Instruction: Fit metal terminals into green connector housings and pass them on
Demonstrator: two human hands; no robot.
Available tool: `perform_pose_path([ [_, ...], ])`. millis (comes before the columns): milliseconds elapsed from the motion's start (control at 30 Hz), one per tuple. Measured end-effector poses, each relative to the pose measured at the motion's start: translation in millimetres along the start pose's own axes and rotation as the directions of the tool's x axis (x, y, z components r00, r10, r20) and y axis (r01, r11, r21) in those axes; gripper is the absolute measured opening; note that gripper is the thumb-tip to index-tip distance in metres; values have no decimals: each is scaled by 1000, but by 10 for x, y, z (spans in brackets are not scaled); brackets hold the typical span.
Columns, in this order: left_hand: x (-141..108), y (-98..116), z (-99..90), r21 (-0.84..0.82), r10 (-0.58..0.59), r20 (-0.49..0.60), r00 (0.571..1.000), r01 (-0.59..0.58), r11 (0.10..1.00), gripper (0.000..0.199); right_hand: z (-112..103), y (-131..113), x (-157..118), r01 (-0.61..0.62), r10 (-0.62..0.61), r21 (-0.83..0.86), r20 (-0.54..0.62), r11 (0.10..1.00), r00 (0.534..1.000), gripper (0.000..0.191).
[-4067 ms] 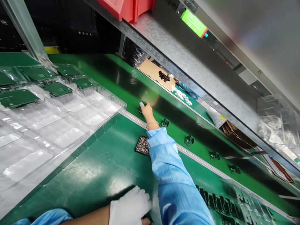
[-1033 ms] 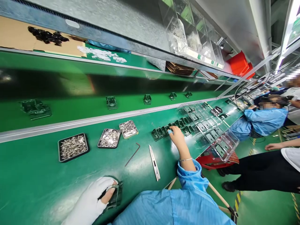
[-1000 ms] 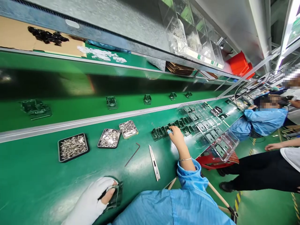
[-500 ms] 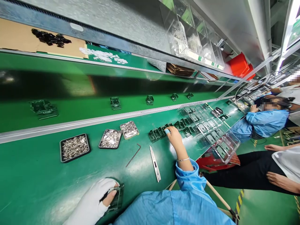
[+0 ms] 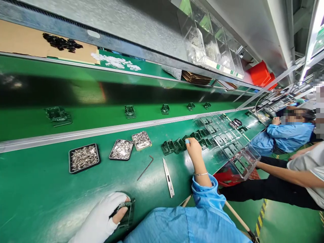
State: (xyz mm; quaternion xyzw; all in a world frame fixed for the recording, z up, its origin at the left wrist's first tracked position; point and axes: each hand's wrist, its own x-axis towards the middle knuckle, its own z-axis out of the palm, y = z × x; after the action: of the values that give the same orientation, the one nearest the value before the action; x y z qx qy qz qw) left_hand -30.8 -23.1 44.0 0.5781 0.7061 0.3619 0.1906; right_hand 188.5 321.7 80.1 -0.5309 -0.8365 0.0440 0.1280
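My left hand [image 5: 106,211], in a white glove with bare thumb and fingertip, is closed around a dark green plastic frame [image 5: 129,212] at the bench's near edge. Bare but for a blue cover on one fingertip, my right hand [image 5: 194,151] reaches to a row of similar dark green frames [image 5: 168,147]. Its fingers are curled in against the row's right part, and what they hold, if anything, is hidden. Between my hands lie a utility knife [image 5: 168,177] and a hex key [image 5: 145,167].
Three trays of small metal parts, one a black tray [image 5: 98,161], stand left of centre. Clear plastic trays [image 5: 244,165] with green pieces sit at the right. More frames [image 5: 130,111] lie on the green strip behind the rail. A co-worker in blue [image 5: 290,135] sits beyond.
My right hand has drawn slightly right and towards me, its fingers more curled. A frame in the row beside it sits differently. My left hand keeps its hold. The view has shifted slightly.
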Motion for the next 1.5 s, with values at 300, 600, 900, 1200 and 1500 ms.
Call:
perform_pose_path([
  [300,-57,-136,73,57,43,-47,998,-40,998,49,-58,-132,-40,30,-35,44,113,999,993,20],
  [600,-51,-89,36,92,53,-21,998,-50,994,45,5,-131,11,-30,32,-13,100,999,995,26],
  [900,-79,-150,88,50,-6,-13,1000,6,999,41,89,-23,16,-75,74,-3,-67,997,995,26],
  [1200,52,-80,-173,-57,-95,-317,944,81,995,49,-254,-344,-198,387,-292,41,-583,921,758,20],
  [1500,426,506,-313,-640,-249,-335,909,-25,768,90,-467,-1823,-477,946,-687,31,-679,324,257,14],
])
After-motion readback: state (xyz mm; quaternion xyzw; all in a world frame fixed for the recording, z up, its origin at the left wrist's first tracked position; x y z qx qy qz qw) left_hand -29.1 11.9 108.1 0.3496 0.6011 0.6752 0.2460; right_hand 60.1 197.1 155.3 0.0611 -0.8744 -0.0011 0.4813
